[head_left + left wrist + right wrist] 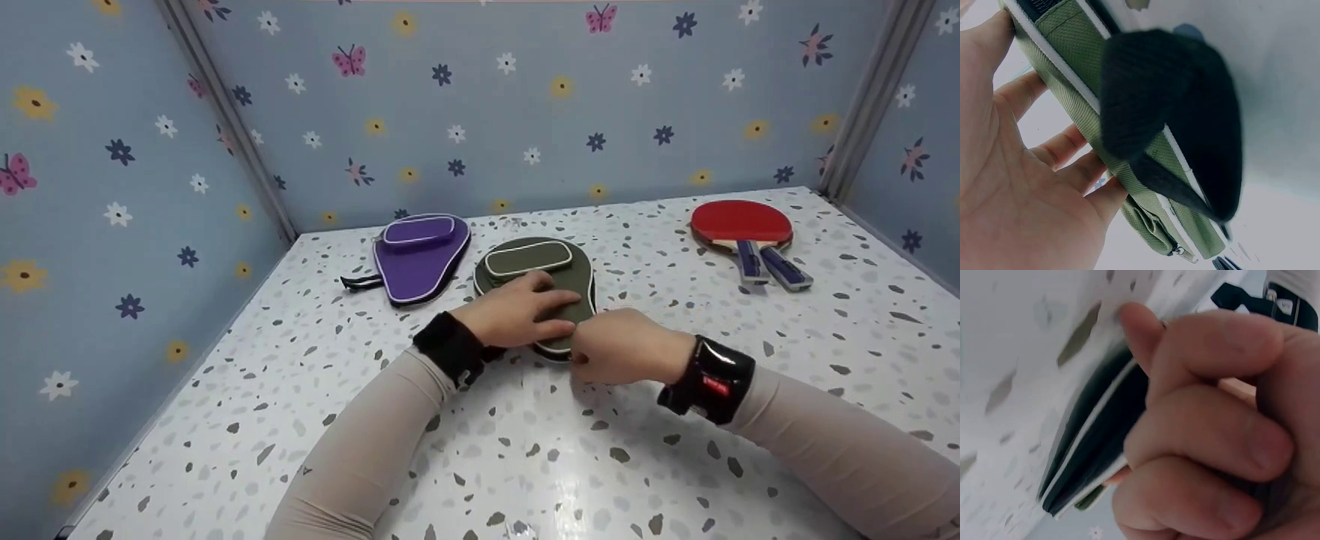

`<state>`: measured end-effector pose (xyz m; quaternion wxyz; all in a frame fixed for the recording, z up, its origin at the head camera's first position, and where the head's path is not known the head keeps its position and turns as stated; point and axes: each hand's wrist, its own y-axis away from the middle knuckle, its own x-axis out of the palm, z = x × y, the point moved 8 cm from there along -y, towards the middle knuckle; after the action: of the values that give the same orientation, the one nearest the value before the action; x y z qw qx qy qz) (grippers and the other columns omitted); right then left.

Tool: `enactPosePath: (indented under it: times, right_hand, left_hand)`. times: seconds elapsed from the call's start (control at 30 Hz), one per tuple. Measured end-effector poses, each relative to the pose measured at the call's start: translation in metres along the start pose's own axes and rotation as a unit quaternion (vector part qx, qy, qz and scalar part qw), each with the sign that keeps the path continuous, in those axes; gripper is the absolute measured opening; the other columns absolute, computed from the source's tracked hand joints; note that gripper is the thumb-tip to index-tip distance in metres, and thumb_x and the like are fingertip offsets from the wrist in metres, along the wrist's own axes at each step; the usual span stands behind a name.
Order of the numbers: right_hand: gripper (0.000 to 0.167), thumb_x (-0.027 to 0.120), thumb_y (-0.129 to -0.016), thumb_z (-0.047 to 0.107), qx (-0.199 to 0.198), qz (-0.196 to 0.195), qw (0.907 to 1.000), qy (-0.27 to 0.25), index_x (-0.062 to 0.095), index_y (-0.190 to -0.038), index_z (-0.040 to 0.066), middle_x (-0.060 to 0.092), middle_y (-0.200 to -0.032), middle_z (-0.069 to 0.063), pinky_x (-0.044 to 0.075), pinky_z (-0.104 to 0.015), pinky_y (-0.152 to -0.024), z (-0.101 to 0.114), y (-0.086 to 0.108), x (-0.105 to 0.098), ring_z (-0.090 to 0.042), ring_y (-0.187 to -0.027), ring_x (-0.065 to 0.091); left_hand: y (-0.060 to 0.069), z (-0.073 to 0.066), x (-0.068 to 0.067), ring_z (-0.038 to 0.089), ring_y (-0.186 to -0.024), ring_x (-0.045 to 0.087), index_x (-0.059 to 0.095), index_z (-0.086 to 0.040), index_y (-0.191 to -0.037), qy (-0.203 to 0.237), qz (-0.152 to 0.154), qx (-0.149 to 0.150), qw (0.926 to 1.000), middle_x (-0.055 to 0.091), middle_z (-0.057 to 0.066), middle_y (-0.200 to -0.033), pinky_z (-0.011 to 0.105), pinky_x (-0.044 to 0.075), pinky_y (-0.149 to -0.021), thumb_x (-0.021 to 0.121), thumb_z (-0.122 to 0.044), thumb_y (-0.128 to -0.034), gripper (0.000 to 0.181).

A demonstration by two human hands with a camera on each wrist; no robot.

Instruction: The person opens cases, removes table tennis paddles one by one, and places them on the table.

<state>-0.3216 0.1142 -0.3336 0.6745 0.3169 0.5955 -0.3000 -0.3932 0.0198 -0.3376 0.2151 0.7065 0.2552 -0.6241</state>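
Note:
A dark green table tennis bat case (525, 256) with white piping and a zipped front pocket lies flat on the table. My left hand (517, 309) rests across it with fingers spread, pressing its top. In the left wrist view those fingers touch the green side (1067, 93), and a black strap loop (1185, 124) stands out from it. My right hand (626, 346) is curled at the case's near right edge. In the right wrist view its fingers (1207, 427) bend in beside the dark zip side (1100, 427); a tiny metal glint shows there, and the fingers mostly hide the zipper pull.
A purple bat case (416, 264) with a black strap lies to the left. Two table tennis bats, the upper one with red rubber (741, 220), lie stacked at the back right. Flower-patterned panels (525, 112) enclose the speckled white table (540, 465) at the back and sides.

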Motion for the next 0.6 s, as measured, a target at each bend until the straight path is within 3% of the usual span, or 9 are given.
enactPosePath:
  times: [0.3,0.6]
  right_hand:
    - [0.046,0.075,-0.095,0.015,-0.002,-0.086,0.9960,0.024,0.048,-0.058,0.021,0.038,-0.058,0.008,0.045,-0.040,-0.051,0.017,-0.001,0.001,-0.015,-0.053,0.046]
    - [0.041,0.075,-0.099,0.024,0.013,-0.151,0.9865,0.063,0.058,-0.063,0.015,0.056,-0.061,0.000,0.055,-0.050,-0.054,0.031,-0.008,0.002,-0.026,-0.057,0.063]
  left_hand:
    - [0.001,0.000,-0.001,0.028,-0.139,0.054,0.051,-0.031,-0.168,0.007,0.000,-0.002,1.0000,0.047,0.014,-0.159,0.044,0.045,-0.120,0.055,-0.055,-0.1139,0.059]
    - [0.000,0.000,-0.001,0.030,-0.140,0.053,0.050,-0.031,-0.168,0.006,0.002,0.002,1.0000,0.047,0.015,-0.159,0.045,0.044,-0.120,0.055,-0.052,-0.1146,0.057]
